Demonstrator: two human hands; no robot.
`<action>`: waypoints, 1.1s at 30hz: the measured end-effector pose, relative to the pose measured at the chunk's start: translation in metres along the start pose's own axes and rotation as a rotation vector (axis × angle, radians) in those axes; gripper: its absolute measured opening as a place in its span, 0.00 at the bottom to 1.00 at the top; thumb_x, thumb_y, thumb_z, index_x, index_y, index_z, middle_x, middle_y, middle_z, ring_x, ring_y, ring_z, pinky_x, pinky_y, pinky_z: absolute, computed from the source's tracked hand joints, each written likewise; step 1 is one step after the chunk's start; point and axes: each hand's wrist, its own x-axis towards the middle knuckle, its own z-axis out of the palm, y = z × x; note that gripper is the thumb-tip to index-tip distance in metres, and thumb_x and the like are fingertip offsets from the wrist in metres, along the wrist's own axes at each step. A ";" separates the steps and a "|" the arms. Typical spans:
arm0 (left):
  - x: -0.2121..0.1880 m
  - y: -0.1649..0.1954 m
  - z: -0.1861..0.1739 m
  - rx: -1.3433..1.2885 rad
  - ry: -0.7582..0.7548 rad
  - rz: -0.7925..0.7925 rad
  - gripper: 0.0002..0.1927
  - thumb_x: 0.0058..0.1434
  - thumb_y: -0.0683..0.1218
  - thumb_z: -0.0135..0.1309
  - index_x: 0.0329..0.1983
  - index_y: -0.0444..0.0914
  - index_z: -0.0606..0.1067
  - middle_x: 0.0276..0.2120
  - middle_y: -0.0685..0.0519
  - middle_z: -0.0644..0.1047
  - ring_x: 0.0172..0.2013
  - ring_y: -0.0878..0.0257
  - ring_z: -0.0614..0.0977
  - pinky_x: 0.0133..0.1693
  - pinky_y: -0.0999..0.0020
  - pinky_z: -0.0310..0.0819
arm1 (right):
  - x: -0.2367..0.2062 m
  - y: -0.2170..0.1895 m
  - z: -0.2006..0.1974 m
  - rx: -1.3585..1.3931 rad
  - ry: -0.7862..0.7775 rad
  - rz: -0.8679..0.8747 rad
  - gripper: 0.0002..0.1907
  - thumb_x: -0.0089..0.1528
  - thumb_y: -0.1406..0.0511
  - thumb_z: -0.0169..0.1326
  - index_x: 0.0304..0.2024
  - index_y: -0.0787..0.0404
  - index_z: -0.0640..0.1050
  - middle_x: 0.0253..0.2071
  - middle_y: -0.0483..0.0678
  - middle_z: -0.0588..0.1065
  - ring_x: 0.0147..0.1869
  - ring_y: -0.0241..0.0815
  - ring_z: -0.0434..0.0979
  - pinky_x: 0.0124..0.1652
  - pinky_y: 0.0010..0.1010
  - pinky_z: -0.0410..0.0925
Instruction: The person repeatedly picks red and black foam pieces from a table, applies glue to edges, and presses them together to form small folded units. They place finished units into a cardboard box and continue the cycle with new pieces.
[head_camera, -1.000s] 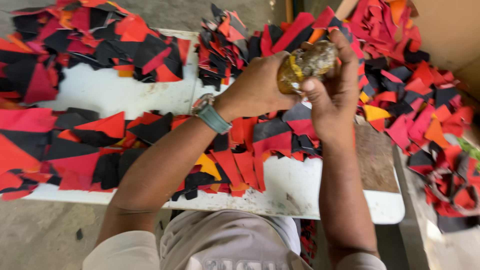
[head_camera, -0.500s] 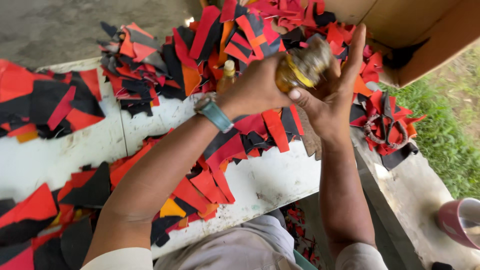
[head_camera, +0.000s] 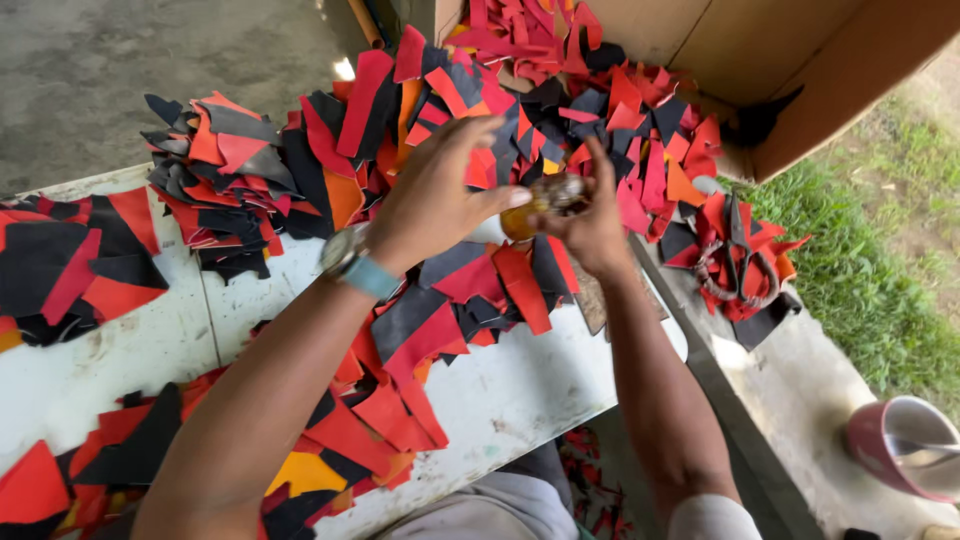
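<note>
Both hands meet over the white table (head_camera: 520, 400): the left hand (head_camera: 435, 205) pinches one end of a small amber bottle (head_camera: 545, 205), fingers half curled, the right hand (head_camera: 590, 225) closes on the other; the bottle lies crosswise between them above heaped red and black scraps (head_camera: 480, 290), a cardboard box (head_camera: 800, 60) beyond

Soft even daylight, mostly sharp, edges stretched

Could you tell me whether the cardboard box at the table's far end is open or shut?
Open: the cardboard box shows its inside, with red scraps piled within.
</note>
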 end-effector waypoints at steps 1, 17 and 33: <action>-0.009 0.007 -0.008 0.009 0.029 -0.023 0.36 0.58 0.52 0.71 0.63 0.31 0.69 0.54 0.40 0.78 0.56 0.49 0.82 0.54 0.58 0.76 | 0.008 0.010 0.007 -0.057 -0.026 0.000 0.63 0.48 0.76 0.70 0.77 0.55 0.47 0.54 0.53 0.75 0.56 0.45 0.81 0.53 0.36 0.77; -0.082 0.101 -0.043 0.140 0.277 -0.285 0.28 0.67 0.53 0.58 0.62 0.31 0.69 0.53 0.40 0.76 0.54 0.45 0.80 0.54 0.55 0.75 | 0.012 -0.041 -0.007 -0.510 -0.035 -0.334 0.61 0.45 0.63 0.76 0.74 0.62 0.55 0.67 0.63 0.65 0.62 0.58 0.73 0.58 0.44 0.68; -0.036 0.231 -0.065 -0.402 0.608 -0.028 0.26 0.83 0.54 0.38 0.73 0.31 0.63 0.67 0.42 0.71 0.68 0.58 0.73 0.72 0.65 0.63 | -0.155 -0.222 0.085 -0.488 -0.062 -0.928 0.17 0.65 0.77 0.52 0.58 0.72 0.75 0.61 0.61 0.74 0.57 0.55 0.78 0.52 0.40 0.75</action>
